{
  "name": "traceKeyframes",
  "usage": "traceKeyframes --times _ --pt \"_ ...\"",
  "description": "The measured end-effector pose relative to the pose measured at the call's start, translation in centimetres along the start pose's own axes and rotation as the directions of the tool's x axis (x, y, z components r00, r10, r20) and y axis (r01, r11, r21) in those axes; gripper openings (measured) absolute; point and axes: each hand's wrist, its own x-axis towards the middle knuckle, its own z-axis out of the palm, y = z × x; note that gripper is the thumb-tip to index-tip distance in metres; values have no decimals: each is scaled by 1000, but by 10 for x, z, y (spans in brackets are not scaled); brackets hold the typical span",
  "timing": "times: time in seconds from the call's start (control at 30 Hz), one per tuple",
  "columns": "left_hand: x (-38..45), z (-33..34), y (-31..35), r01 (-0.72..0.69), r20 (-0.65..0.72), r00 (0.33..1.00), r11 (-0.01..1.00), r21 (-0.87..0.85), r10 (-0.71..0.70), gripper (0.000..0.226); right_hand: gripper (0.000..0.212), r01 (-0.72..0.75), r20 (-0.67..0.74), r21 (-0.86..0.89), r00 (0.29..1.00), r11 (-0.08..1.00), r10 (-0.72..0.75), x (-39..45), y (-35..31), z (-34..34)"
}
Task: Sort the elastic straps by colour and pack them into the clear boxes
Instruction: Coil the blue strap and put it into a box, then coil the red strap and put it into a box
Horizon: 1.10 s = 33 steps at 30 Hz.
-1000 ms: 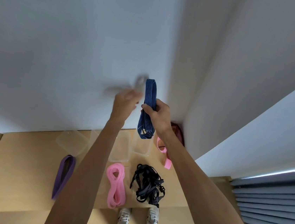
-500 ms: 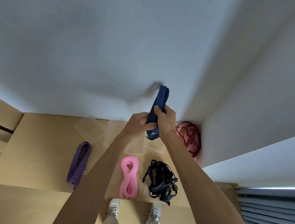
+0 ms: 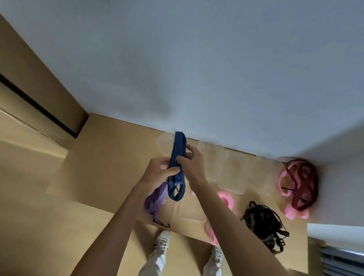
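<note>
The blue striped strap [image 3: 176,166] is folded into a long loop & held up in the air, centre of the frame, above the desk [image 3: 111,152]. Its long way runs top to bottom in the frame, one end poking up past the fingers, the other hanging down below them. Both hands pinch it near its middle: left hand [image 3: 161,169] on its left side, right hand [image 3: 192,164] on its right side, a bit higher. So both are right on it, neither nearer.

The clear boxes [image 3: 232,173] sit in a row at the back of the desk, just right of the hands; edges are faint, looks like 4 or so, can't count for sure. My guess: strap goes right & down into one.

Other straps on the desk: 1 purple strap [image 3: 154,199] under the left wrist, 1 pink strap [image 3: 226,199] partly behind the right arm, 1 black tangle [image 3: 264,224] lower right, 1 mixed pile [image 3: 298,187] of pink & dark red at far right by the wall.
</note>
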Motion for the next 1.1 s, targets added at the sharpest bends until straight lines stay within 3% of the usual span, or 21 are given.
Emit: traceKeyframes --times 0.17,0.3,0.37,0.47,0.67,0.77,0.87,1.1 --pt "-1 -68 -58 160 -35 987 980 118 -157 24 53 -72 25 -212 997 975 79 -3 53 86" --pt "4 -89 -91 248 -66 969 912 328 -240 14 40 -138 -11 -390 989 910 146 -7 92 108" --pt "7 -90 -100 241 -79 970 843 481 -232 14 35 -143 -42 -428 989 892 139 -11 105 109" --pt "10 -86 -108 206 -117 978 763 612 -170 8 46 -138 -83 -481 990 866 111 -18 115 102" --pt "7 -69 -113 174 -181 982 592 787 -48 27 49 -96 -170 -572 985 815 -4 -28 116 74" --pt "5 -53 -105 62 -110 993 564 824 51 41 50 -102 -268 -556 962 825 -61 -35 111 55" --pt "2 -25 -88 -119 24 985 579 807 170 39 48 -112 -363 -532 926 839 -107 -45 101 30" --pt "-9 80 -37 -433 303 899 551 713 315 40 48 -107 -517 -517 829 849 -211 -77 91 -66"
